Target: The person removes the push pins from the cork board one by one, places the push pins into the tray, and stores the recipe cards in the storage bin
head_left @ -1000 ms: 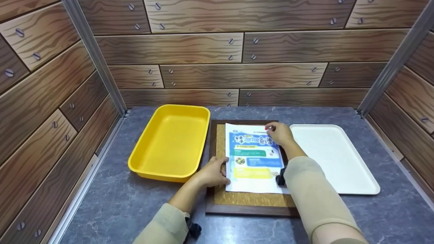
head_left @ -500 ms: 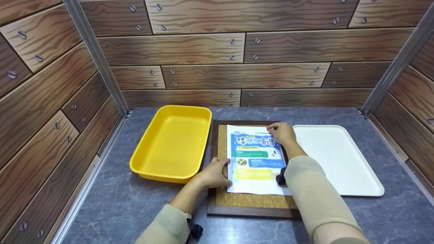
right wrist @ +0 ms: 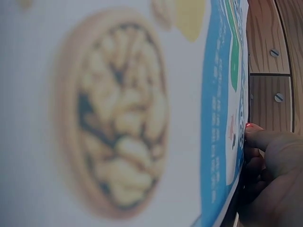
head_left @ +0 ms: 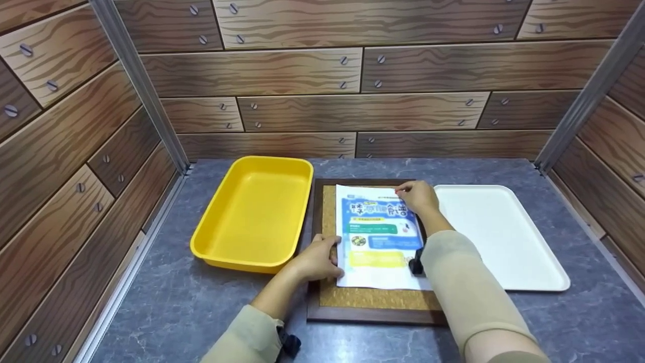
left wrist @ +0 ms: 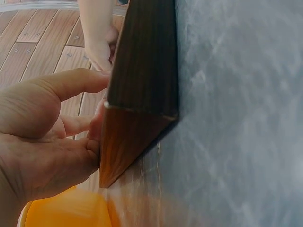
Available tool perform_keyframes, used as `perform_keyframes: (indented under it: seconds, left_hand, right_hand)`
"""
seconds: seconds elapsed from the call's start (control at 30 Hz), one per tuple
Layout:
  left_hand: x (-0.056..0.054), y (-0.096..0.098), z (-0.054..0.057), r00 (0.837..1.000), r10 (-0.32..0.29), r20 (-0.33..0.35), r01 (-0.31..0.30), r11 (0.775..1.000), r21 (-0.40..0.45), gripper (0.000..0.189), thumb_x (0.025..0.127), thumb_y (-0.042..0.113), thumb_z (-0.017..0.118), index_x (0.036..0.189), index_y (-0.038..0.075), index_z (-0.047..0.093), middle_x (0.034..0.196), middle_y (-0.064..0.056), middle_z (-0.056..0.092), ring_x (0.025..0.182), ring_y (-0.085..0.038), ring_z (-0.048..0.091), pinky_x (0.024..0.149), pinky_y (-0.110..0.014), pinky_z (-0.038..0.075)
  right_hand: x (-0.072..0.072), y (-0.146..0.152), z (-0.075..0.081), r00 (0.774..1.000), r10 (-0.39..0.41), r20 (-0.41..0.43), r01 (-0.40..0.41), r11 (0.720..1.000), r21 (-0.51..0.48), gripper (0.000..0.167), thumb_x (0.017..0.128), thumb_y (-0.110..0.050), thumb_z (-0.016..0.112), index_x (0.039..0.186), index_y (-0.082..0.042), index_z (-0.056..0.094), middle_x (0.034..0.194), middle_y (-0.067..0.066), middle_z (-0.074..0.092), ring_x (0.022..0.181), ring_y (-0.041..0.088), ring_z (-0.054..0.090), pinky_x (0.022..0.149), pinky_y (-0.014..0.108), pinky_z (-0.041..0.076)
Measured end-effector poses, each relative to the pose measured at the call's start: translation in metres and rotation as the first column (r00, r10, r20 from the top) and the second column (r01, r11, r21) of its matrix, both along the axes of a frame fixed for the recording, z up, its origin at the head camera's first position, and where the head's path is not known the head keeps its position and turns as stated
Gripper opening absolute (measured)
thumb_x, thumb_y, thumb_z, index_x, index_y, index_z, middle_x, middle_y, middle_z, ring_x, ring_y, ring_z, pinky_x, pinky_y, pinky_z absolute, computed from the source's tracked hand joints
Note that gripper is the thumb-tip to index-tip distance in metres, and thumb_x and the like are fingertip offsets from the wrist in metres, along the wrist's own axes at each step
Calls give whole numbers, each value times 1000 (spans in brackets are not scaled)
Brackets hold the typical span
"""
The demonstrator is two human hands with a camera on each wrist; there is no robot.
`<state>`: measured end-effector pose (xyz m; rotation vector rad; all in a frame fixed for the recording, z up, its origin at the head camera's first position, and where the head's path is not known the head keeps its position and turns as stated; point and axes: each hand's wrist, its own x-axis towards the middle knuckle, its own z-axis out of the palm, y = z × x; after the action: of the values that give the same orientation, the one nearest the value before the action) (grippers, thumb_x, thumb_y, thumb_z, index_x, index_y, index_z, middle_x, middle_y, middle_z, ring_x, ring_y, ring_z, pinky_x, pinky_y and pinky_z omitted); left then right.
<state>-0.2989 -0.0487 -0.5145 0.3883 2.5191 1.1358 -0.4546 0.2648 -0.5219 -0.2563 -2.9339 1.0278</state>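
A printed poster sheet (head_left: 375, 275) with blue, green and yellow blocks lies on a dark-framed corkboard (head_left: 378, 298). My left hand (head_left: 317, 258) rests at the sheet's left edge, thumb and fingers spread and touching it. From low down, the left wrist view shows that hand (left wrist: 52, 127) beside the corner of the brown wooden frame (left wrist: 142, 56). At the sheet's upper right corner, my right hand (head_left: 421, 196) pinches a small red pushpin (head_left: 398, 192), mostly covered by the fingertips. The right wrist view shows the red tip against the paper, with the right hand (right wrist: 274, 170) behind it.
A deep yellow tray (head_left: 308, 174) stands left of the corkboard, close to its frame. To the right lies a flat white tray (head_left: 504, 237), partly behind my right forearm. Wood-patterned walls (head_left: 302, 113) enclose the grey marbled table (head_left: 166, 302) at the back and sides.
Both hands keep nearly the same places. Less of the red pushpin shows between the right fingertips now; the view itself has shifted slightly.
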Motion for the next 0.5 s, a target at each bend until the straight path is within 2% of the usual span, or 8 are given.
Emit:
perform_keyframes:
  seconds: [0.5]
  left_hand:
    - [0, -1, 0, 1000, -2, -3, 2, 1000, 4, 88, 84, 6, 89, 162, 2, 46, 149, -20, 45, 80, -13, 60, 66, -24, 50]
  right_hand:
    - [0, 1, 0, 1000, 17, 12, -17, 1000, -22, 27, 110, -31, 63, 122, -16, 81, 134, 14, 76, 119, 36, 68, 113, 56, 50]
